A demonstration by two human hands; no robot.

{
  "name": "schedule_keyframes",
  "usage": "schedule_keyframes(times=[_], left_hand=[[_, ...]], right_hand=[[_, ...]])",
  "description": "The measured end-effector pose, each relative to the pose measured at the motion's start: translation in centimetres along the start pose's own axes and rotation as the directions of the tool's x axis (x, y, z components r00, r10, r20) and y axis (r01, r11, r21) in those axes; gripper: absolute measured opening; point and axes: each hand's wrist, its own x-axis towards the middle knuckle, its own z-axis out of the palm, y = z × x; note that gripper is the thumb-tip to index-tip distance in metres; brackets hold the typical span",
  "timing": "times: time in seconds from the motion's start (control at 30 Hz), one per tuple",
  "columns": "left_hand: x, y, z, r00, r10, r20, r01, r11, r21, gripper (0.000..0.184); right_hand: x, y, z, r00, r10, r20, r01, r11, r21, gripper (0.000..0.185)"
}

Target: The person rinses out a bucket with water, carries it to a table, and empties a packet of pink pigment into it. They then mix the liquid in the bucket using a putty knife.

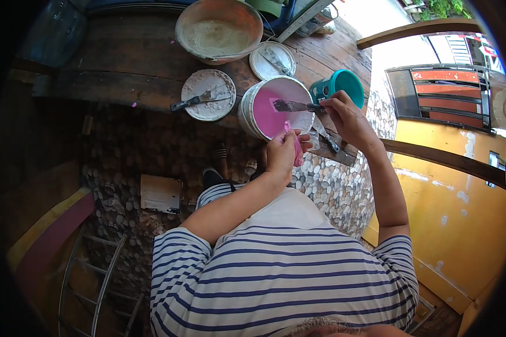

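Note:
A white bucket [246,114] with pink contents [267,112] stands at the edge of the wooden table. My right hand [346,118] grips the dark handle of a putty knife [298,106], whose blade reaches over the bucket's opening. At the bucket's near rim, my left hand [284,150] holds a small plastic bag [298,150] smeared pink. Right of the bucket, another scraper [327,136] lies on the table. To the left, a round lid [226,109] coated with pale paste carries a putty knife [194,101].
On the wooden table [123,62] are a large basin [216,25] with pale residue, a second lid [258,64] with a scraper, and a teal bucket [351,84]. A metal ladder [98,281] is at lower left; yellow panels [450,224] stand at right.

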Motion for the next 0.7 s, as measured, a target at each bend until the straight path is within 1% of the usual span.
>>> schedule_keyframes(times=[0.13,0.2,0.27,0.33,0.4,0.47,0.53,0.63,0.67,0.7], left_hand=[[-0.4,0.2,-0.7,0.999,-0.044,-0.006,0.044,0.999,0.02,0.026],[-0.5,0.3,-1.0,0.998,-0.058,-0.01,0.058,0.996,0.062,0.028],[-0.4,0.2,-1.5,0.998,-0.056,-0.02,0.057,0.994,0.089,0.028],[-0.3,0.2,-2.0,0.998,-0.054,-0.031,0.058,0.991,0.119,0.028],[-0.3,0.3,-2.3,0.998,-0.06,-0.018,0.062,0.983,0.172,0.029],[-0.5,0.3,-2.5,0.997,-0.072,-0.028,0.076,0.981,0.179,0.029],[-0.6,0.4,-2.7,0.996,-0.084,-0.043,0.09,0.979,0.185,0.03],[-0.7,0.6,-3.0,0.995,-0.092,-0.044,0.099,0.98,0.174,0.031],[-0.8,0.6,-3.1,0.994,-0.1,-0.052,0.108,0.976,0.189,0.031],[-0.9,0.6,-3.1,0.992,-0.107,-0.061,0.118,0.972,0.204,0.032]], right_hand=[[-1.2,0.1,-1.9,1.0,-0.018,0.0,0.018,0.999,0.041,0.017],[-1.9,0.0,-2.7,0.997,0.076,0.011,-0.077,0.983,0.169,0.016],[-2.6,0.6,-3.0,0.997,0.073,0.007,-0.073,0.983,0.17,0.017],[-3.1,0.5,-3.2,0.992,0.125,0.033,-0.13,0.97,0.206,0.017],[-3.4,0.4,-3.1,0.993,0.115,0.036,-0.121,0.969,0.218,0.017],[-3.6,0.4,-2.9,0.994,0.105,0.039,-0.111,0.968,0.227,0.017],[-3.8,0.3,-2.6,0.988,0.137,0.071,-0.152,0.94,0.304,0.017],[-3.7,0.3,-2.4,0.977,0.173,0.122,-0.206,0.911,0.358,0.017],[-3.8,0.5,-2.4,0.977,0.175,0.123,-0.208,0.909,0.36,0.017],[-3.8,0.7,-2.3,0.982,0.147,0.116,-0.178,0.926,0.332,0.017]])
